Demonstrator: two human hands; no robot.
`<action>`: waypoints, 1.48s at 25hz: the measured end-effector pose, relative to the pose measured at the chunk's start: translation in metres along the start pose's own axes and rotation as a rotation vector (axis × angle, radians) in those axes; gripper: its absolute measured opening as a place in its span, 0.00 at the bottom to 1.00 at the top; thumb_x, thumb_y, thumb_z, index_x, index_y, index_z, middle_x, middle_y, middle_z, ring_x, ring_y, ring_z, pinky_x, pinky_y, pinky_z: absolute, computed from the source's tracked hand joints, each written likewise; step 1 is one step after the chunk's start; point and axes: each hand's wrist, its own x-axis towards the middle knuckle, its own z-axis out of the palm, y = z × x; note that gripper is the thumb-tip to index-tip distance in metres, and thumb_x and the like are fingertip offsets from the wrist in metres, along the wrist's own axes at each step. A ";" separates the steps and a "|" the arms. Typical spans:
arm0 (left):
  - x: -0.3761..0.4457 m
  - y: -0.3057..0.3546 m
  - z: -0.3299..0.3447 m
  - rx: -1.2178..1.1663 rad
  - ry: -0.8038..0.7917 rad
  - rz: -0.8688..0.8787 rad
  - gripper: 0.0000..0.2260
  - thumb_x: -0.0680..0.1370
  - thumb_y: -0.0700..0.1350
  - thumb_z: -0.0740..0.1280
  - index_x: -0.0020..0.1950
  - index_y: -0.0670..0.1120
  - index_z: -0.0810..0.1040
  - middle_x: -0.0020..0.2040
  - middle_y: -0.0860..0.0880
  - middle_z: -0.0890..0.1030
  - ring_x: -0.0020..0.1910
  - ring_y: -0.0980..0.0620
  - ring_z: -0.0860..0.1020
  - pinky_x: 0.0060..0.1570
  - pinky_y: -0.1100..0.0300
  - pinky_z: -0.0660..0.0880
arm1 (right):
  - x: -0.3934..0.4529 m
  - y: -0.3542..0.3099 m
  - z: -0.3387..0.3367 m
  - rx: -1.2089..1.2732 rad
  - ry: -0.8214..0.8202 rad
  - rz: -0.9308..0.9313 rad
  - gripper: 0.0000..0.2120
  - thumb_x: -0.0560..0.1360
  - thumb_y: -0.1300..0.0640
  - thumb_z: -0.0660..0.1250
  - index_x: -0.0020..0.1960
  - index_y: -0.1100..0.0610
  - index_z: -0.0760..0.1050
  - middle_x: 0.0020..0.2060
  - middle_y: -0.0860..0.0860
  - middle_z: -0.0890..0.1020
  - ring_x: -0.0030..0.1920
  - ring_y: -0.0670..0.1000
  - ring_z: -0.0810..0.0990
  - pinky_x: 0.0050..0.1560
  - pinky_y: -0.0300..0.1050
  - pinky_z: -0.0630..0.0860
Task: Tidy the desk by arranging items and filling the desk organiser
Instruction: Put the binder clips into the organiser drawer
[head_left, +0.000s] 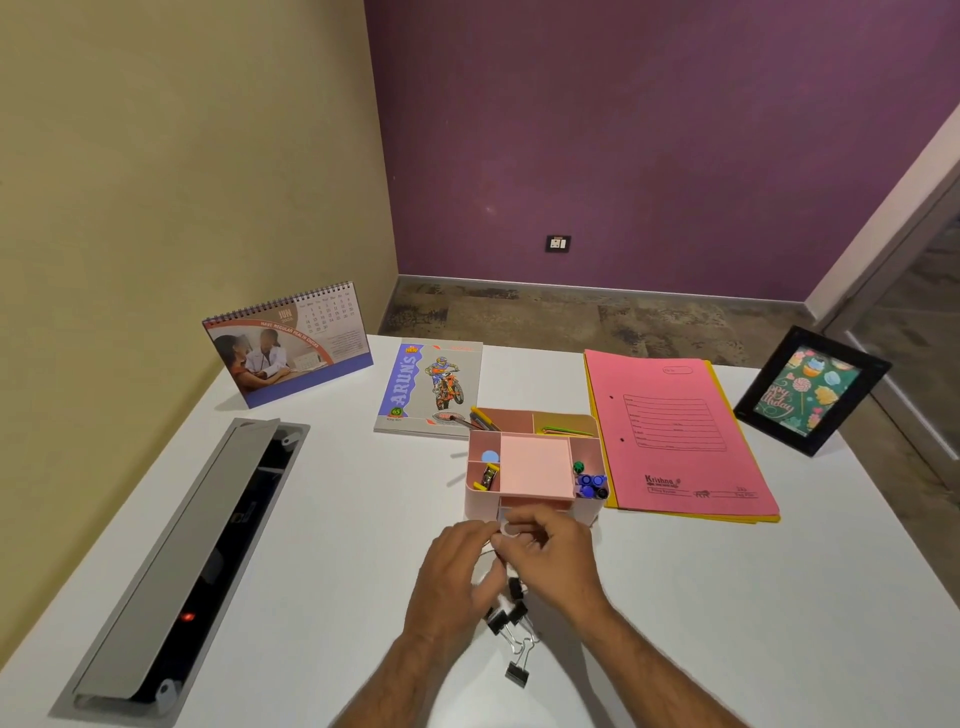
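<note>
The pink desk organiser (535, 467) stands mid-desk and holds a pink note pad, pens, blue-capped items and a stapler. Both my hands meet right in front of its lower drawer (535, 503). My right hand (556, 561) curls its fingers round the drawer's white ring handle (511, 529). My left hand (457, 571) is curled beside it, fingertips pinched on what looks like a binder clip's wire. Several black binder clips (511, 618) lie on the desk under and behind my hands, and one lies nearer to me (517, 674).
A notebook (428, 387) lies behind the organiser and a pink file on yellow folders (675, 431) to its right. A desk calendar (291, 343) stands at the back left and a photo frame (813, 389) at the back right. An open cable tray (192, 551) runs along the left.
</note>
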 end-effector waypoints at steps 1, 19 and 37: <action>0.004 0.004 -0.001 -0.022 0.019 0.029 0.15 0.74 0.46 0.67 0.61 0.49 0.77 0.55 0.55 0.79 0.53 0.57 0.76 0.53 0.62 0.73 | -0.001 -0.003 0.002 0.055 -0.010 0.028 0.09 0.66 0.59 0.77 0.45 0.50 0.83 0.38 0.44 0.85 0.42 0.43 0.83 0.42 0.35 0.80; -0.018 -0.012 -0.004 0.273 -0.539 -0.442 0.16 0.70 0.63 0.67 0.48 0.53 0.78 0.45 0.58 0.73 0.44 0.56 0.74 0.42 0.61 0.69 | 0.028 0.016 -0.017 -0.569 -0.020 -0.094 0.12 0.73 0.63 0.68 0.52 0.53 0.84 0.48 0.47 0.86 0.48 0.48 0.82 0.50 0.40 0.79; -0.024 -0.008 0.000 0.129 -0.290 -0.028 0.10 0.69 0.50 0.74 0.49 0.53 0.80 0.43 0.59 0.81 0.41 0.61 0.76 0.42 0.70 0.72 | -0.025 0.033 -0.002 -0.208 0.039 -0.022 0.11 0.68 0.45 0.73 0.49 0.45 0.81 0.41 0.38 0.83 0.43 0.39 0.81 0.45 0.34 0.78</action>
